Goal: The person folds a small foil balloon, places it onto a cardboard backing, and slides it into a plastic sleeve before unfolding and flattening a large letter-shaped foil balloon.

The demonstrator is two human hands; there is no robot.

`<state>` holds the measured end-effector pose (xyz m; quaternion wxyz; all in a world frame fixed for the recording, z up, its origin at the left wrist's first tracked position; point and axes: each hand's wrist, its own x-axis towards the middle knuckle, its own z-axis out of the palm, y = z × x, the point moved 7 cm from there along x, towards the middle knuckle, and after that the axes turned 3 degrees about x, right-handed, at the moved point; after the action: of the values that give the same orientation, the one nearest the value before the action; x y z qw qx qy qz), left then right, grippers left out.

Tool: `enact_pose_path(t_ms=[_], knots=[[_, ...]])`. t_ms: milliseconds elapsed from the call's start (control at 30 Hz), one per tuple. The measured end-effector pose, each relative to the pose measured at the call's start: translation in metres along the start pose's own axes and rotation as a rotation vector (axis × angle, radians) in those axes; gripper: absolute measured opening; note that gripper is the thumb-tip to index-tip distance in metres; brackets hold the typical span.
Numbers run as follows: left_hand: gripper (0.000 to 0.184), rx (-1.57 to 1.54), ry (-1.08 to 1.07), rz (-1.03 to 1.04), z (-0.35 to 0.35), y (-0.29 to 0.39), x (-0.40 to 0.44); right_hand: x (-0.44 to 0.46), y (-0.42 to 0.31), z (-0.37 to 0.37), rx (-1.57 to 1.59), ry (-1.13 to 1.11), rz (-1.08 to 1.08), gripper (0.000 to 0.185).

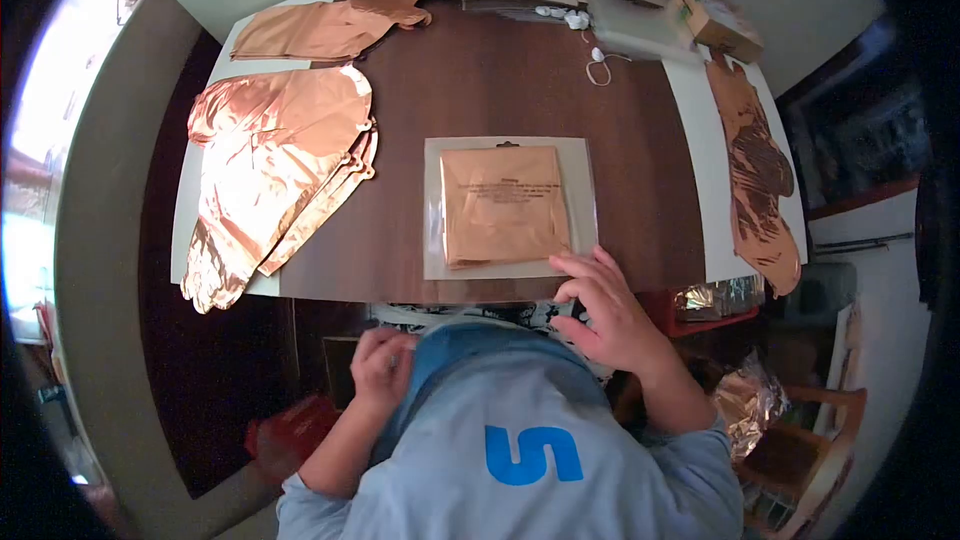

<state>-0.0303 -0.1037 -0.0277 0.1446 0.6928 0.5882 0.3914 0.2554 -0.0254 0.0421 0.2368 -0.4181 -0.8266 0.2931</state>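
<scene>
Touching the folded copper-foil square [503,225], your open right hand [612,315] needs a pinch to grip; your left hand [382,368] curls, contents unclear.

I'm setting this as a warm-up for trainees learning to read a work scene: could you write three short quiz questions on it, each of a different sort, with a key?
1. True or false: the folded foil at the middle of the table bears printed text.
2. Which hand reaches over the table's near edge, the left hand or the right hand?
3. Where does the small box stand?
A) near left corner
B) far right part of the table
C) under the folded foil

Key: 1 true; 2 right hand; 3 B
</scene>
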Motion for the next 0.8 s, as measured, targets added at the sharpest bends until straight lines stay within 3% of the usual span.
enact_pose_path(t_ms=[100, 167, 233, 300, 333, 467, 800], knots=[[0.007, 0.134, 0.0, -0.41, -0.014, -0.093, -0.068, 0.003, 0.0, -0.001, -0.001, -0.026, -0.002, 0.029], [0.012, 0.222, 0.052, -0.665, -0.013, -0.202, -0.162, 0.006, -0.001, -0.001, -0.002, -0.038, -0.003, 0.029], [0.024, 0.267, -0.193, -1.054, -0.014, -0.256, -0.223, 0.007, -0.001, -0.002, -0.001, -0.04, 0.007, 0.028], [0.047, 0.55, -0.513, -1.325, 0.003, -0.368, -0.344, 0.008, -0.003, -0.002, -0.001, -0.035, 0.009, 0.027], [0.049, 0.567, -0.676, -1.392, 0.008, -0.372, -0.368, 0.009, -0.004, -0.002, -0.003, -0.029, 0.008, 0.027], [0.053, 0.386, -0.924, -1.374, 0.035, -0.346, -0.37, 0.008, -0.006, -0.001, -0.019, -0.023, 0.022, 0.026], [0.063, 0.417, -0.973, -1.225, 0.052, -0.337, -0.344, 0.002, -0.007, -0.002, -0.023, 0.003, -0.02, 0.029]])
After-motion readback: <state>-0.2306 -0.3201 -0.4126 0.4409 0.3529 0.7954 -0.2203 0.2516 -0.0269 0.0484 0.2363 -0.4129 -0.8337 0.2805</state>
